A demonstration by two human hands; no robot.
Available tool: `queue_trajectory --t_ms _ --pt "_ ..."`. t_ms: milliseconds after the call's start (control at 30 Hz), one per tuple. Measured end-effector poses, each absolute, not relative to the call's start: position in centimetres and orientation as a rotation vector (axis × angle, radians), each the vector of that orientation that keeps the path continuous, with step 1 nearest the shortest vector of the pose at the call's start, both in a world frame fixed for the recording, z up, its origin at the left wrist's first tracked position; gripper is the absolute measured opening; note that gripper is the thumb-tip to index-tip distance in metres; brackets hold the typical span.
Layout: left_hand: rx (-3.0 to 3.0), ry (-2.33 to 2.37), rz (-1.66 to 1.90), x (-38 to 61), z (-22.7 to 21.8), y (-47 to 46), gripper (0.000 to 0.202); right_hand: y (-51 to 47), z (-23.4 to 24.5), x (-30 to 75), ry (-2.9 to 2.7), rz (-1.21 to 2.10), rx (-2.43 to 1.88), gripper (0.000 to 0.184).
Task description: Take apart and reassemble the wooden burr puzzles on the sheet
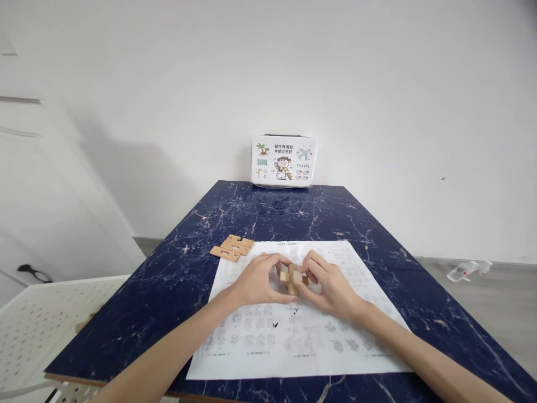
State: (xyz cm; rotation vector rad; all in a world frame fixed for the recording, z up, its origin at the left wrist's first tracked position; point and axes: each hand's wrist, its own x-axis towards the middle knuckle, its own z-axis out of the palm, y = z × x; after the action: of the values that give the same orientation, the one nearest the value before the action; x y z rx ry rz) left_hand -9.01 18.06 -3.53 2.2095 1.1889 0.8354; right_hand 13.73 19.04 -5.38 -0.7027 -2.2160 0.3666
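Between my two hands sits a small wooden interlocking puzzle (293, 278) of crossed blocks, over the printed sheet. My left hand (260, 280) curls round its left side, thumb along the near edge and fingers behind. From the right, my right hand (329, 282) pinches the puzzle with thumb and bent fingers. Parts of it are hidden by the fingers. Below lies a large white instruction sheet (251, 358) with rows of grey diagrams. Several flat, notched wooden pieces (232, 247) with numbers lie at the sheet's far left corner.
A white case (282, 161) with cartoon prints stands at the back of the dark blue marbled table (289, 215), against the wall. A white perforated basket (25, 319) is at the left. On the floor at right lies a clear plastic bottle (469, 270).
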Motion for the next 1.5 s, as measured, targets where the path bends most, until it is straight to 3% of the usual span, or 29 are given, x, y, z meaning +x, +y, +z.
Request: queue_trajectory --t_ms 133,533,733,1033,1267,1500 --pt "2.218 1.173 0.872 -9.1 -3.5 18.2 0.058 19.2 -5.3 13.9 -2.239 0.351 -0.681 0.006" --pt "1.886 0.821 0.653 -10.4 -3.1 18.8 0.054 20.1 -3.6 15.4 -2.269 0.962 -0.492 0.024" --pt "1.806 0.712 0.600 -10.3 -2.9 18.8 0.050 20.4 -3.6 15.6 -2.266 1.103 -0.435 0.032" --pt "1.856 0.928 0.858 -10.0 -2.7 18.8 0.057 20.4 -5.0 15.3 -2.128 1.017 -0.741 0.025" --pt "1.899 1.007 0.881 -10.2 -2.5 18.8 0.056 20.0 -5.1 14.8 -2.240 0.728 -0.771 0.026" --pt "2.006 1.046 0.926 -9.7 -2.7 18.4 0.059 19.8 -5.6 14.7 -2.247 0.708 -0.794 0.023"
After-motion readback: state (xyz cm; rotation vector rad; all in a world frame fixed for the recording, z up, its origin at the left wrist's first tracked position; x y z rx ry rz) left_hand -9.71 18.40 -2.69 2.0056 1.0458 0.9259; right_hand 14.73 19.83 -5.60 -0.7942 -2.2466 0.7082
